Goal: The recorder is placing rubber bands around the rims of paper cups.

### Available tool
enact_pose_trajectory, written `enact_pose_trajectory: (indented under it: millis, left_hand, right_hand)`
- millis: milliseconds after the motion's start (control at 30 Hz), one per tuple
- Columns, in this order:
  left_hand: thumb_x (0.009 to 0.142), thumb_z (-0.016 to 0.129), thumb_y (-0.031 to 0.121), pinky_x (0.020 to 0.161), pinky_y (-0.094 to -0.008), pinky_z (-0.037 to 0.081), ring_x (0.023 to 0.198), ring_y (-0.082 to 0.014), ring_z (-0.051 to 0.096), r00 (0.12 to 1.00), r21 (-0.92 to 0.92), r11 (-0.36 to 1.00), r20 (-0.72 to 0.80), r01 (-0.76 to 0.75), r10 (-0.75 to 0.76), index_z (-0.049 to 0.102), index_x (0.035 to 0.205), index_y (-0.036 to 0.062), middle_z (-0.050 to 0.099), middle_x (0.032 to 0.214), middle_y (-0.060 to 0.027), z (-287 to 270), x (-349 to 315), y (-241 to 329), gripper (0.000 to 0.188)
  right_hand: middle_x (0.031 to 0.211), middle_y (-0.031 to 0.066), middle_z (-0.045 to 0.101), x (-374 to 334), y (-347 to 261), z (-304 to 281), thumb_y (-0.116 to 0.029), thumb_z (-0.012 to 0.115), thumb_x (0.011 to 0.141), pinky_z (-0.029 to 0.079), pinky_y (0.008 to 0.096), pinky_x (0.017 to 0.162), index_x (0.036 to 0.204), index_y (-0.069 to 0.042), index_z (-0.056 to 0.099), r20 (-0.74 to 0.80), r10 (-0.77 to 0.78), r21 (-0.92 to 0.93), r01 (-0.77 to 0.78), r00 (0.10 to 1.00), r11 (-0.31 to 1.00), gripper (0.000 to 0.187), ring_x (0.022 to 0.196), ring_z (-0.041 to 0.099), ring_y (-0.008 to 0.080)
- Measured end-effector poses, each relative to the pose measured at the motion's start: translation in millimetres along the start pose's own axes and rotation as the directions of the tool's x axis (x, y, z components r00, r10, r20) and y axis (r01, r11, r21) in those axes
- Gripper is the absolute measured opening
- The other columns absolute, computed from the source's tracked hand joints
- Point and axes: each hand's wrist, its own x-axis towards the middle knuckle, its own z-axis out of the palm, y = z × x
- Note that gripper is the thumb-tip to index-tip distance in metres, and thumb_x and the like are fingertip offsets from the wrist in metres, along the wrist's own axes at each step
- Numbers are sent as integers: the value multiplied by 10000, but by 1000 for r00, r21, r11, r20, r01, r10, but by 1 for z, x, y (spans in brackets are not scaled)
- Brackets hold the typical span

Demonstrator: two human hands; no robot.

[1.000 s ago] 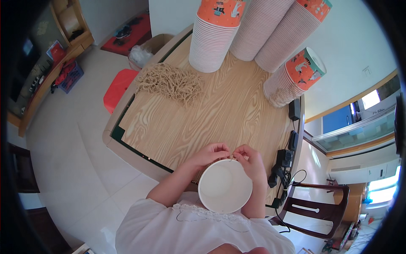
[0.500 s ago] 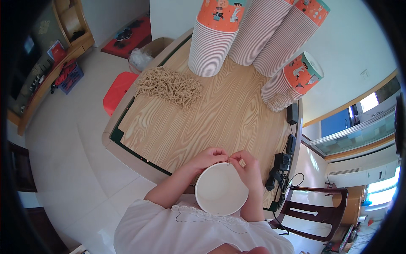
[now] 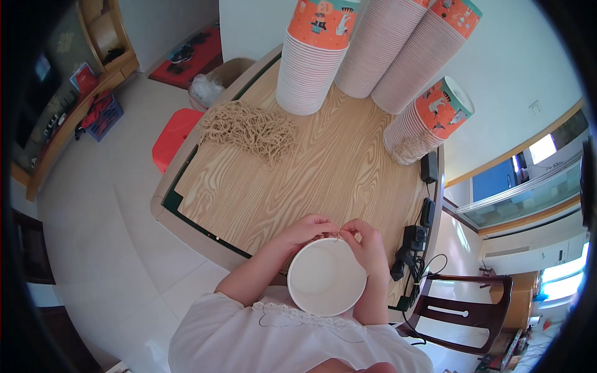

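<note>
A white-lined paper bucket (image 3: 326, 280) sits against my shirt with its open mouth facing up. At its far rim, a thin strand of tan twine (image 3: 337, 235) shows between my fingertips. My left hand (image 3: 314, 228) pinches the twine, fingers closed and curled over the rim's far left side. My right hand (image 3: 362, 241) also pinches the twine, its thumb and forefinger together just right of the left fingertips. The right wrist lies along the bucket's right side. Farther out, a loose pile of tan twine (image 3: 249, 132) lies on the wooden table (image 3: 298, 180).
Tall paper bucket stacks (image 3: 311, 74) with orange printed sides stand at the table's far end. A shorter stack (image 3: 429, 118) with twine around it stands at right. Black adapters and cables (image 3: 413, 248) line the right edge, near a dark chair (image 3: 463, 311). A red stool (image 3: 174, 140) stands left.
My fingers have shifted slightly at the rim, and the right fingertips have drawn a little up and to the right. More of the twine strand shows between the hands.
</note>
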Motion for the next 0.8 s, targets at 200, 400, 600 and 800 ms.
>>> enact_pose_trajectory:
  millis: [200, 400, 600, 800]
  left_hand:
    - [832, 613, 201, 564, -210, 461, 629, -96, 576, 995, -94, 994, -82, 54, -61, 637, 873, 23, 615, 751, -32, -2, 0, -5, 184]
    - [833, 617, 211, 569, -208, 464, 641, -97, 585, 992, -102, 994, -121, 33, -45, 645, 914, 14, 626, 773, -42, -1, -6, -1, 214]
    - [827, 627, 201, 573, -204, 458, 642, -89, 586, 995, -38, 999, -95, -3, 0, 651, 905, 14, 634, 769, -39, -6, -9, 0, 205]
    - [817, 638, 186, 579, -197, 448, 654, -81, 586, 998, -20, 998, -23, -60, 60, 658, 901, 19, 648, 782, -33, -14, -5, -4, 189]
  right_hand:
    - [727, 106, 608, -2, -9, 0, -17, 669, 733, 467, 280, 630, 813, 10, 608, 7, -152, -27, 152, 988, 988, 104, 686, 597, 174]
    - [745, 120, 608, 0, -8, 2, -49, 678, 729, 474, 300, 623, 825, 2, 611, 16, -108, 28, 107, 994, 994, 128, 701, 609, 222]
    - [735, 47, 606, 9, 10, 7, -23, 660, 759, 473, 267, 675, 867, -8, 593, 85, -15, 191, -2, 996, 982, 128, 718, 591, 135]
    - [753, 15, 602, 23, 41, 11, -6, 619, 806, 472, 214, 612, 835, -29, 551, 361, 84, 643, -312, 929, 700, 77, 696, 577, 86]
